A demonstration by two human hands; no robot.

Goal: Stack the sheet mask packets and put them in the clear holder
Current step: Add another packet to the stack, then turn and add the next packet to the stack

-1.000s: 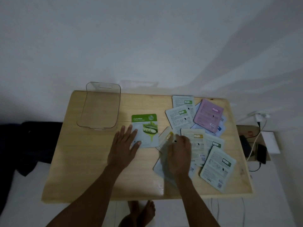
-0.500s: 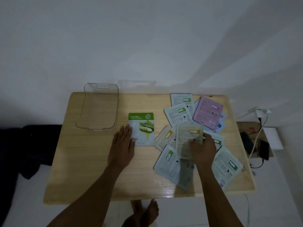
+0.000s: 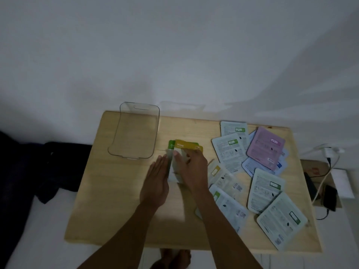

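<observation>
Your right hand is lying over a yellow honey packet, pressing it down on top of the green cucumber packet, whose left edge is peeking out beside it. The fingers are spread flat across the packet; whether they are gripping an edge or only pressing, you cannot tell from here. Your left hand is standing edge-on with fingers straight and together, touching the left side of this small stack. The two packets are sitting near the middle of the wooden surface, directly between and under your hands.

The clear holder is resting at the far left corner of the surface, just beyond your left hand and a little apart from the stack.

The remaining loose packets are lying scattered over the right half of the surface, mostly back-side up and overlapping, with a pink packet among them near the far edge.
</observation>
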